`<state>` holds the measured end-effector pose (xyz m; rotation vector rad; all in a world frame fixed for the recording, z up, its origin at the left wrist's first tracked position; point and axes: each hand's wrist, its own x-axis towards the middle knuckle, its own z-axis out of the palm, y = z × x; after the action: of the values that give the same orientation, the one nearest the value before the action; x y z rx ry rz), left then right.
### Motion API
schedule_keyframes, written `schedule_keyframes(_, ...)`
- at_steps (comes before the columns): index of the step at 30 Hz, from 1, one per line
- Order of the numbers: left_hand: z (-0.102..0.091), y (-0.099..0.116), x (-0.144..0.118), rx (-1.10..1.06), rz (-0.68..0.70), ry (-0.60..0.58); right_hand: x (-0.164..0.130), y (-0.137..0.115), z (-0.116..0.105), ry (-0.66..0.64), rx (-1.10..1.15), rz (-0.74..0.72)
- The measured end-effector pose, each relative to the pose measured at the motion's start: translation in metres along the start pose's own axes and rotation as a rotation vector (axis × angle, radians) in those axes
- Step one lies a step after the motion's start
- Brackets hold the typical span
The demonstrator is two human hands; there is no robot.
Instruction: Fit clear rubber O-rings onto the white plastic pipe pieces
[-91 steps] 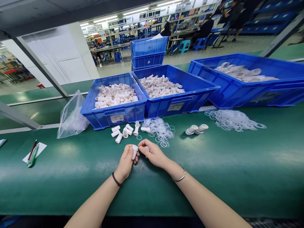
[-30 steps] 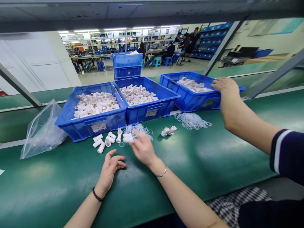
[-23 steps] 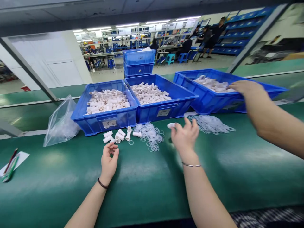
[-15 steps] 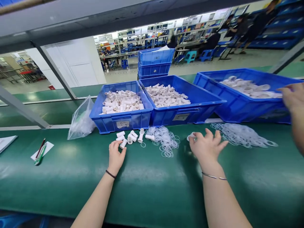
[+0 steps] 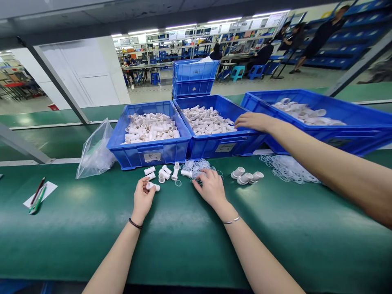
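Observation:
My left hand (image 5: 143,199) pinches a short white pipe fitting (image 5: 153,186) between thumb and fingers, just above the green work surface. Several more white fittings (image 5: 165,172) lie right beyond it. My right hand (image 5: 212,188) reaches onto a pile of thin clear rings (image 5: 196,165), its thumb apart from the fingers; its fingertips touch the rings, and whether one is caught there is hidden. A single ring (image 5: 178,183) lies to the left of the pile. Farther right, wider white fittings (image 5: 245,178) stand in a small group.
Blue bins (image 5: 151,149) full of white fittings line the back. Another person's hand (image 5: 252,121) reaches across from the right to the middle bin (image 5: 225,143). Larger rings (image 5: 288,168) lie beneath that arm. A plastic bag (image 5: 96,153) and a green cutter (image 5: 38,199) are at left.
My right hand has left the wider fittings and moved left to the rings. My left hand has lifted a fitting. The other person's arm has swung left from the right bin.

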<state>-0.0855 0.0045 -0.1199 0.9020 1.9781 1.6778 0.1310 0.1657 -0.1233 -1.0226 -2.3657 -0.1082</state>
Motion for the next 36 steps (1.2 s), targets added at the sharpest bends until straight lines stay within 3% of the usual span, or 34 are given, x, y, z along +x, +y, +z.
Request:
schedule_keyframes(5, 0.013, 0.005, -0.010, -0.488, -0.298, -0.233, 0.002, -0.002, 0.000, -0.005, -0.016, 0.024)
schedule_keyframes(7, 0.015, 0.006, -0.013, -0.562, -0.377, -0.324, 0.001, -0.002, 0.001, -0.002, -0.021, 0.029)
schedule_keyframes(10, 0.016, 0.007, -0.014, -0.547, -0.398, -0.332, 0.001, -0.001, 0.003, -0.019, -0.030, 0.030)
schedule_keyframes(13, 0.015, 0.006, -0.012, -0.505, -0.361, -0.342, 0.002, 0.000, 0.002, 0.000, -0.011, 0.026)
schedule_keyframes(17, 0.018, 0.004, -0.014, -0.439, -0.282, -0.478, 0.000, -0.009, -0.005, 0.064, 0.183, -0.002)
schedule_keyframes(21, 0.024, 0.001, -0.022, -0.250, -0.132, -0.559, -0.012, -0.038, -0.013, -0.127, 0.599, 0.014)
schedule_keyframes(24, 0.024, 0.002, -0.027, -0.138, -0.022, -0.591, -0.022, -0.061, -0.015, -0.264, 0.760, -0.028)
schedule_keyframes(32, 0.022, 0.008, -0.033, 0.194, 0.127, -0.561, -0.024, -0.069, -0.016, -0.325, 0.732, -0.080)
schedule_keyframes(36, 0.022, 0.012, -0.034, 0.292, 0.209, -0.621, -0.024, -0.067, -0.015, -0.326, 0.695, -0.112)
